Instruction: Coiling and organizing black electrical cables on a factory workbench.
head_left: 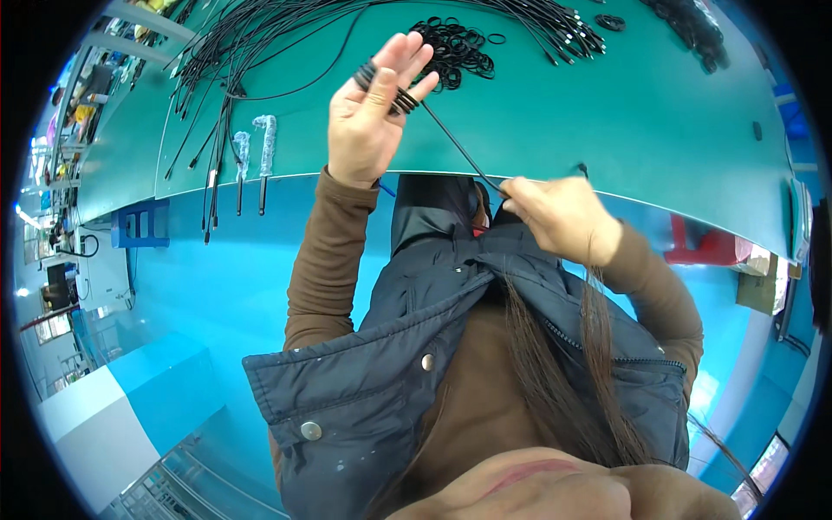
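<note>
My left hand (374, 111) is raised over the green table (555, 121), palm toward me, with a thin black cable (458, 147) wound in several loops around its fingers. The cable runs taut from those loops down to my right hand (555, 217), which pinches it at the table's near edge. A pile of small black rings (458, 50) lies on the table just beyond my left hand.
Many long black cables (260, 52) fan across the table's far left, some ends hanging over its edge. Two wrapped cable ends (264, 147) lie near that edge. More cables and rings (693, 30) sit at the far right. Blue floor lies below, a red object (702, 247) to the right.
</note>
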The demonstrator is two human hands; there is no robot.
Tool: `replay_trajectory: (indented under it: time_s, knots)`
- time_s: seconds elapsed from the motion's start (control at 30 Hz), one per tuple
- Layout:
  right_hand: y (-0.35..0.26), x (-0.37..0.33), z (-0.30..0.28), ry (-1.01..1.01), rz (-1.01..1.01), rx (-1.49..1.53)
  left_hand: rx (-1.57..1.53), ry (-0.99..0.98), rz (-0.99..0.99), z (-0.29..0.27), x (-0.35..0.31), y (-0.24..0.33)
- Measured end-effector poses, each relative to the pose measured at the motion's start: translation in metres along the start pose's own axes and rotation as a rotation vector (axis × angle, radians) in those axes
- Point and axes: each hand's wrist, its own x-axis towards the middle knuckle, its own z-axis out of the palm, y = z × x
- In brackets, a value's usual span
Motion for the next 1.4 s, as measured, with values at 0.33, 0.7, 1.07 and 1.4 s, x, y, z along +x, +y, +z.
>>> replay_trajectory:
  time_s: [0.33, 0.7, 1.07, 1.4]
  knots:
    - [0.041, 0.078, -0.021, 0.235, 0.015, 0.247, -0.137, -0.328, -0.371, 0.024, -0.025, -0.013]
    - [0.010, 0.007, 0.028, 0.050, 0.093, -0.204, -0.147, 0.061, -0.029, 0.017, -0.004, -0.017]
    - [0.012, 0.051, -0.028, 0.408, -0.467, -0.431, 0.441, -0.139, -0.157, 0.027, -0.027, -0.037]
    - [0.058, 0.062, 0.025, 0.063, 0.264, 1.131, 0.020, -0.199, -0.328, 0.036, -0.030, -0.037]
